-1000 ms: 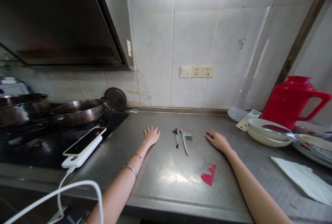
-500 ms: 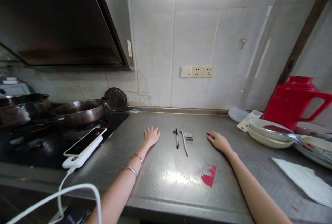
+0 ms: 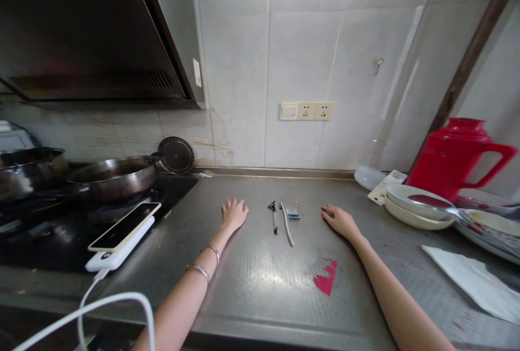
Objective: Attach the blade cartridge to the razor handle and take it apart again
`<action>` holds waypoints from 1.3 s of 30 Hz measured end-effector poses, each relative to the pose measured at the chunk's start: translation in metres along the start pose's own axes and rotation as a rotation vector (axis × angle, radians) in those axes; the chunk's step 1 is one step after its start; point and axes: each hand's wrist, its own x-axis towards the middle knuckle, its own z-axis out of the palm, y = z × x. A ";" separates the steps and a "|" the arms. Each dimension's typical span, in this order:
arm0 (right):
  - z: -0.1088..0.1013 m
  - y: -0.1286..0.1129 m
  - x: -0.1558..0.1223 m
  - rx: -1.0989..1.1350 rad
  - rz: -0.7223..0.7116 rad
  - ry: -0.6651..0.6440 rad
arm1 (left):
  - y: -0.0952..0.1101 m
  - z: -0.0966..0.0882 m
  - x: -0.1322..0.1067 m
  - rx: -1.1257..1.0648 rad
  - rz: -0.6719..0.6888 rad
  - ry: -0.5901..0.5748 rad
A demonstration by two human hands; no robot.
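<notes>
The left hand (image 3: 235, 214) rests palm down on the bench (image 3: 244, 297), flat, fingers spread. The right hand (image 3: 339, 219) rests likewise, fingers extended and closer together. Between the hands I count 3 items, left to right: razor (image 3: 275, 224), white stick (image 3: 286, 225), packet (image 3: 293, 214). The packet lies just beside the stick. A red patch (image 3: 326, 280) sits nearer the front edge.

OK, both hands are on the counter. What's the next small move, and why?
I'd probably ease the left hand across to the razor: that hand looks empty, the razor is the nearest small item to it, and nothing stands between them. The white stick lies just beyond.
</notes>
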 end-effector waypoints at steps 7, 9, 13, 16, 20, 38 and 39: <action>-0.003 -0.004 -0.001 -0.019 0.014 0.003 | 0.043 -0.009 -0.009 -0.093 0.080 0.074; -0.002 -0.004 -0.001 -0.009 0.018 0.013 | 0.061 -0.005 -0.012 -0.165 0.073 -0.023; -0.002 -0.002 0.000 0.002 0.020 0.023 | 0.088 0.007 -0.014 -0.227 0.083 -0.039; -0.002 -0.002 0.000 0.006 0.026 0.026 | 0.099 0.013 -0.009 -0.200 0.067 -0.045; -0.002 -0.002 0.001 0.011 0.024 0.030 | 0.102 0.019 0.002 -0.188 0.072 -0.068; -0.004 -0.004 0.001 -0.005 0.065 -0.002 | 0.061 -0.019 0.020 -1.346 -0.441 -0.745; -0.004 -0.004 0.001 -0.009 0.063 -0.013 | 0.058 -0.020 0.021 -1.344 -0.466 -0.772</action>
